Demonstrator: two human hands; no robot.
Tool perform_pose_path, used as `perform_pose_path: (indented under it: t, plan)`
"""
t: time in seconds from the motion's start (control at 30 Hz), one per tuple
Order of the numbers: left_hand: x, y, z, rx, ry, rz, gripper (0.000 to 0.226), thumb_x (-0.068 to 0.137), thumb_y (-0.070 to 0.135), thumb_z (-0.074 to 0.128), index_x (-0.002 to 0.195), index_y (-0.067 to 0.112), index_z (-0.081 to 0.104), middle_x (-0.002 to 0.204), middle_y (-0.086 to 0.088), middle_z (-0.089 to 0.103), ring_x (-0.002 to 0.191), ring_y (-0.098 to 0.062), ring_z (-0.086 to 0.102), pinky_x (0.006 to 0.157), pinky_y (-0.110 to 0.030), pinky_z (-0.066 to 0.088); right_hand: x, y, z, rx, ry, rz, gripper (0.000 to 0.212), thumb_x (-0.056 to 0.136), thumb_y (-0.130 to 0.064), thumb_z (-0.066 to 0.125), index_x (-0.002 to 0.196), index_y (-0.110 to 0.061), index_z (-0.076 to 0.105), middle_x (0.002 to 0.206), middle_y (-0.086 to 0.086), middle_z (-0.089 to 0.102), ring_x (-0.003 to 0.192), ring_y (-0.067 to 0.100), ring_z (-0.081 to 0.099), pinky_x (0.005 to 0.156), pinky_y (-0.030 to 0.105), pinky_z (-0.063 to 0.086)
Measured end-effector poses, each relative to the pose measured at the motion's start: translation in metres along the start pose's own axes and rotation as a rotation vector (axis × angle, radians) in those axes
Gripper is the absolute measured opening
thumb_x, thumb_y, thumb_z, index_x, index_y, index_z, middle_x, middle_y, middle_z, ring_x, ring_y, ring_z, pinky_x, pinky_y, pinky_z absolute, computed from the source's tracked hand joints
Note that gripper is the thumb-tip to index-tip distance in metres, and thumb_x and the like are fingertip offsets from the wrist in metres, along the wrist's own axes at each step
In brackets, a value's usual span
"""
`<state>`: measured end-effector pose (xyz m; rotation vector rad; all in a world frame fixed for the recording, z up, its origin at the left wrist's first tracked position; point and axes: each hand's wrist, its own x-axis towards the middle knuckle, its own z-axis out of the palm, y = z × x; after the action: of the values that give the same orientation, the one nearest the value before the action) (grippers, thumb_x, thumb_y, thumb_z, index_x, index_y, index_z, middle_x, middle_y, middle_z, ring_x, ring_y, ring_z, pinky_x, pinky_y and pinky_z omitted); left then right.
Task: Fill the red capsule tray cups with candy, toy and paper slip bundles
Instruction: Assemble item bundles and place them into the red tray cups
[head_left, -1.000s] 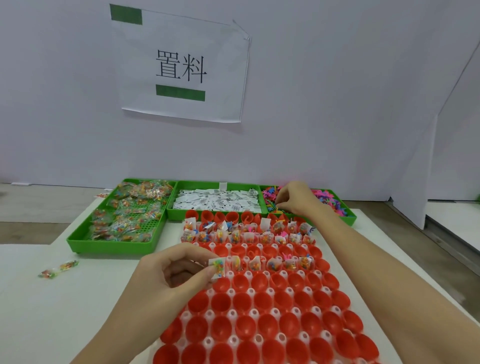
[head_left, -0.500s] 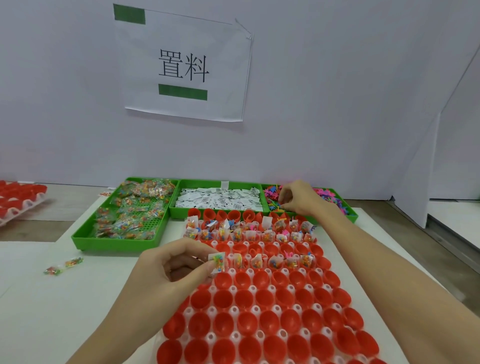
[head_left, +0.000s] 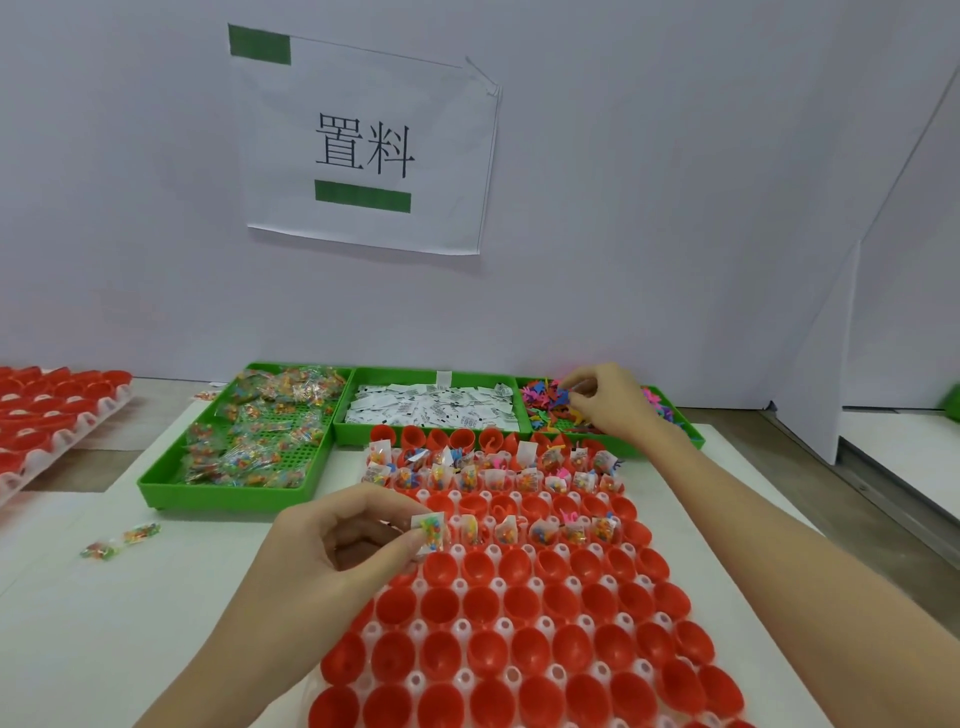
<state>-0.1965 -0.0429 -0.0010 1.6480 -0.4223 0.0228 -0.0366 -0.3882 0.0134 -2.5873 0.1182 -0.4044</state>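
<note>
Head view: a bundle half made, with a toy being fetched.

The left hand (head_left: 337, 545) pinches a candy packet with paper slip (head_left: 430, 530) over the left end of the part-filled row of the red capsule tray (head_left: 519, 623) on the desk (head_left: 104, 623). The right hand (head_left: 613, 400) reaches into the toy bin (head_left: 691, 441), its grip curled over the toys (head_left: 545, 397); whether one is caught I cannot tell. Next, I judge: add a toy to the packet, then seat the bundle in the empty cup below.

Red cups (head_left: 483, 605): glossy smooth plastic, in a translucent white plastic tray (head_left: 460, 629). Green bins (head_left: 228, 496): matt plastic, perforated floor. Candy packs (head_left: 244, 457): shiny clear film. Slips (head_left: 431, 408), sign (head_left: 363, 150): matt paper.
</note>
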Motion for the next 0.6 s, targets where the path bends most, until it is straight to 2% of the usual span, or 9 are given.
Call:
perform_pose_path:
  t: [0.07,0.17,0.2,0.3,0.43,0.6]
  plan:
    - [-0.001,0.000,0.000,0.007,0.002,0.002,0.017,0.081,0.012,0.079,0.085,0.028,0.081,0.079,-0.011,0.077,0.074,-0.021,0.075,0.071,-0.017,0.057,-0.015,-0.005,-0.006,0.090,0.063,0.001,0.021,0.098,-0.008,0.062,0.113,-0.011,0.076,0.103,0.009,0.075,0.083,0.021,0.071,0.059,0.013,0.050]
    - [-0.001,0.001,0.001,0.021,0.000,0.002,0.022,0.082,0.008,0.080,0.086,0.029,0.081,0.081,-0.009,0.077,0.074,-0.021,0.076,0.071,-0.017,0.058,-0.047,-0.018,-0.013,0.243,0.129,-0.013,0.017,0.096,-0.014,0.068,0.109,-0.015,0.079,0.100,0.001,0.077,0.087,0.010,0.069,0.080,0.024,0.056]
    - [-0.001,0.002,0.001,0.022,-0.001,0.004,0.022,0.082,0.007,0.080,0.087,0.029,0.081,0.082,-0.009,0.077,0.075,-0.021,0.076,0.070,-0.017,0.058,-0.061,-0.024,-0.015,0.305,0.138,-0.014,0.015,0.095,-0.014,0.070,0.106,-0.017,0.080,0.095,-0.003,0.077,0.085,0.008,0.069,0.081,0.026,0.057]
    - [-0.003,0.003,0.003,0.021,0.002,0.018,0.023,0.080,0.008,0.081,0.090,0.028,0.081,0.087,-0.007,0.077,0.076,-0.020,0.075,0.071,-0.018,0.059,-0.108,-0.046,-0.021,0.463,0.130,-0.019,0.011,0.091,-0.014,0.075,0.098,-0.021,0.080,0.083,-0.006,0.077,0.077,0.006,0.072,0.072,0.019,0.057]
    - [-0.005,0.004,0.006,-0.010,0.000,0.032,0.021,0.073,0.020,0.084,0.092,0.028,0.080,0.088,-0.007,0.077,0.078,-0.021,0.076,0.073,-0.024,0.061,-0.168,-0.077,-0.021,0.712,0.060,-0.032,0.010,0.085,-0.013,0.081,0.092,-0.021,0.081,0.085,-0.003,0.079,0.078,0.012,0.075,0.072,0.017,0.057]
    - [-0.007,0.004,0.009,-0.043,-0.041,0.041,0.023,0.071,0.019,0.087,0.091,0.026,0.079,0.087,-0.010,0.078,0.077,-0.025,0.077,0.073,-0.027,0.063,-0.214,-0.099,-0.001,0.814,-0.098,-0.029,0.012,0.081,-0.014,0.084,0.087,-0.024,0.081,0.088,-0.001,0.079,0.085,0.014,0.076,0.079,0.019,0.058]
